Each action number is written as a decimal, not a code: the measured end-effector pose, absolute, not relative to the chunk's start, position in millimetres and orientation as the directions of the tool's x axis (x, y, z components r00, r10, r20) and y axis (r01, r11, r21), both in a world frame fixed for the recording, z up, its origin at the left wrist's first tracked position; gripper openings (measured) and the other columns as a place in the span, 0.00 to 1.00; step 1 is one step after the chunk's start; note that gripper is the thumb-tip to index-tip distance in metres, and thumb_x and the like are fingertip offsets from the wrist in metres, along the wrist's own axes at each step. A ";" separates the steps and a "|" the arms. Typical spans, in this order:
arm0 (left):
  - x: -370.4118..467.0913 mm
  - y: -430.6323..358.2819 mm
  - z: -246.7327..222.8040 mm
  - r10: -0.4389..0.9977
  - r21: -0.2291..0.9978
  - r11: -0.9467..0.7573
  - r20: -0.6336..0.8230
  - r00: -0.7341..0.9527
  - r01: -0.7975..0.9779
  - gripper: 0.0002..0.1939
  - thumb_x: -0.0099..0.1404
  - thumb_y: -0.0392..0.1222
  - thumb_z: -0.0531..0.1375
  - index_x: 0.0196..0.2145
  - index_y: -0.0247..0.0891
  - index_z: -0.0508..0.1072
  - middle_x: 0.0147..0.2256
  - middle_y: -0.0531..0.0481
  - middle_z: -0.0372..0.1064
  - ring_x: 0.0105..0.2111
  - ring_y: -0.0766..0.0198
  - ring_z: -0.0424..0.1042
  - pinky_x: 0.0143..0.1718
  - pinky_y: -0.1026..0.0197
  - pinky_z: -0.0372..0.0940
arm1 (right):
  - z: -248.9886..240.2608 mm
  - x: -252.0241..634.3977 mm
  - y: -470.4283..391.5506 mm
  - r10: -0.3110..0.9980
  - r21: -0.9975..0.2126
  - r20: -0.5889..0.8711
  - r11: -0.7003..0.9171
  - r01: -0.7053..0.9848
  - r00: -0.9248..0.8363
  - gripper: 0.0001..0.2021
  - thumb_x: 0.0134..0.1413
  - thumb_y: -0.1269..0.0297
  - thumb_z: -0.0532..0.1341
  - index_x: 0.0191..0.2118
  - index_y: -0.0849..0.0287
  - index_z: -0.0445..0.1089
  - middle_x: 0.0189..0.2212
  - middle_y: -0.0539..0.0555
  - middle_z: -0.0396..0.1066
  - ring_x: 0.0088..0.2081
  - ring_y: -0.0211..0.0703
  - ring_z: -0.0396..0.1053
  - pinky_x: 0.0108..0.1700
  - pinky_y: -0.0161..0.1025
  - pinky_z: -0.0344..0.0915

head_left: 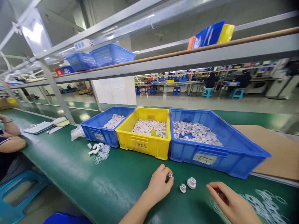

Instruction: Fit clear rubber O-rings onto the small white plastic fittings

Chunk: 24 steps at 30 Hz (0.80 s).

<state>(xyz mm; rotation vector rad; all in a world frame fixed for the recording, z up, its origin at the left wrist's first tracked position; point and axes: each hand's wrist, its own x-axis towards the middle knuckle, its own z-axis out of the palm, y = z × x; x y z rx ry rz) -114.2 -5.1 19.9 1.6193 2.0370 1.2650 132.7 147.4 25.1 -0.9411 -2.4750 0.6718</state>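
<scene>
My left hand (161, 182) is closed on a small white plastic fitting (170, 175), with its round open end showing between thumb and fingers. To the right of it, two flanged white fittings stand on the green bench: a smaller one (182, 188) and a larger one (192, 183). My right hand (230, 199) hovers over the bench, its thumb and fingers curled together in a pinch; whatever may be between the fingertips cannot be made out. Thin clear rings (263, 205) lie scattered beside and partly behind this hand.
Behind my hands stand a blue bin (198, 152), a yellow bin (144, 144) and another blue bin (100, 135), each holding small white parts. More fittings and rings (101, 154) lie at left. Cardboard (268, 149) lies at right. A person's arm (11, 137) rests at far left.
</scene>
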 end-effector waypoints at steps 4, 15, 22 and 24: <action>-111.3 -0.4 5.2 0.923 0.711 0.021 0.257 -0.287 0.703 0.04 0.64 0.33 0.56 0.34 0.41 0.67 0.36 0.52 0.63 0.32 0.64 0.64 0.35 0.61 0.57 | 25.7 134.4 147.5 0.707 -0.437 0.152 0.675 0.594 -0.691 0.18 0.67 0.42 0.48 0.41 0.49 0.66 0.31 0.50 0.71 0.24 0.46 0.69 0.23 0.38 0.60; -117.1 -4.4 9.7 0.920 0.713 0.107 0.194 -0.342 0.693 0.12 0.67 0.46 0.58 0.48 0.43 0.66 0.37 0.52 0.63 0.35 0.61 0.67 0.36 0.61 0.59 | 3.7 163.0 172.5 0.732 -0.259 0.012 0.660 0.705 -0.681 0.09 0.60 0.56 0.52 0.36 0.53 0.65 0.29 0.51 0.69 0.26 0.49 0.70 0.23 0.35 0.50; -116.5 -3.4 18.1 0.879 0.695 0.077 0.291 -0.378 0.715 0.09 0.71 0.45 0.53 0.46 0.43 0.68 0.39 0.50 0.65 0.38 0.59 0.68 0.35 0.59 0.60 | -7.8 167.5 177.5 0.695 -0.258 0.007 0.696 0.670 -0.719 0.06 0.59 0.60 0.53 0.33 0.51 0.65 0.30 0.49 0.69 0.27 0.49 0.69 0.25 0.36 0.52; -117.9 -7.4 27.7 0.862 0.725 0.044 0.321 -0.393 0.687 0.09 0.72 0.46 0.53 0.45 0.43 0.68 0.39 0.49 0.65 0.38 0.59 0.68 0.36 0.59 0.61 | -1.8 164.6 175.2 0.690 -0.258 0.007 0.701 0.665 -0.724 0.07 0.59 0.59 0.53 0.32 0.51 0.64 0.29 0.50 0.69 0.27 0.50 0.69 0.25 0.36 0.52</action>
